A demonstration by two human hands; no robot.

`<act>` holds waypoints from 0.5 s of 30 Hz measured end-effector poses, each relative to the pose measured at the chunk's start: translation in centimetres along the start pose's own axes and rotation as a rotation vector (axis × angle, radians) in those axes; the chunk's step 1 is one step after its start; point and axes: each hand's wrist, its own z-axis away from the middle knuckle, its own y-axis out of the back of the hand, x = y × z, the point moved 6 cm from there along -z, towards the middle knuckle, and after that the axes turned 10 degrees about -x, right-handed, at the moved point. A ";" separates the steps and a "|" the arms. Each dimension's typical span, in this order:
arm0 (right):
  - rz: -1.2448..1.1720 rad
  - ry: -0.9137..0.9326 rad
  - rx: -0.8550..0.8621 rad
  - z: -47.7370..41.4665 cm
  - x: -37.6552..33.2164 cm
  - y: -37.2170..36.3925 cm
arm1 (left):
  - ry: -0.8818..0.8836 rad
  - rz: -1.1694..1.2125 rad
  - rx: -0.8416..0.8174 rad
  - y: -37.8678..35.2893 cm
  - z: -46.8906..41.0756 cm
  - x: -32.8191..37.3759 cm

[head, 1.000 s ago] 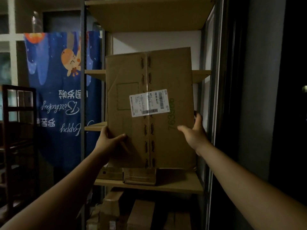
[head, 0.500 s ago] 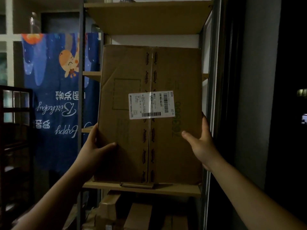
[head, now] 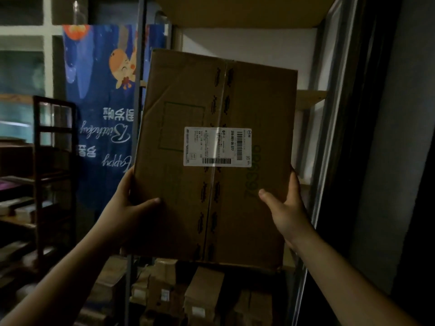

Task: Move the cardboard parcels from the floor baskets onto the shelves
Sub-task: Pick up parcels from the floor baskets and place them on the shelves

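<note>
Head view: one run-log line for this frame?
step: shelving | cardboard parcel: upright, slightly tilted, before shelves | left grip: holds left edge | right grip: holds right edge | seated on shelf: cannot tell

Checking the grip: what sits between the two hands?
The cardboard parcel, held by its side edges, spans the whole gap between the left hand and the right hand; the head view shows it.

Lower down, the shelving (head: 235, 12) (wooden boards) carries small cardboard boxes (head: 203, 292).
</note>
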 end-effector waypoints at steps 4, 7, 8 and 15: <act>-0.038 -0.065 -0.084 0.1 2.5 -5.0 | 0.054 -0.024 0.056 4.1 1.9 -2.9; -0.061 -0.132 -0.133 0.1 4.2 -10.1 | 0.107 -0.068 0.069 8.3 3.1 -5.3; -0.067 -0.148 -0.143 0.1 4.8 -11.7 | 0.122 -0.089 0.073 9.6 3.3 -5.9; -0.092 -0.284 -0.158 -0.4 8.3 -26.5 | 0.246 -0.168 0.099 22.8 4.0 -10.9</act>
